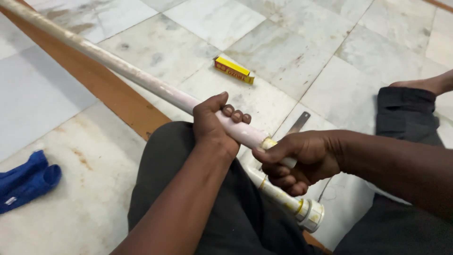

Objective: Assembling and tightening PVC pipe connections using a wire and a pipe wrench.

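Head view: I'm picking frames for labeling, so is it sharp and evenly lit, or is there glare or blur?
Head view: soft, even light, faint sheen on the marble floor; the pipe and both hands, left hand and right hand, are sharp; no motion blur.

Yellow box (234,70), blue cloth (26,182), hacksaw blade (298,123)

Left hand (214,123): forearm comes up from bottom centre, wrist straight, fist wrapped tight round the pipe (141,78), thumb on the near side, three fingertips (237,115) curled over the top. Right hand (297,158): forearm enters from the right edge, bare to the wrist, hand closed in a grip at the pipe's end, thumb laid along the top pointing left, fingers curled underneath. Hands sit just beside each other, not touching.
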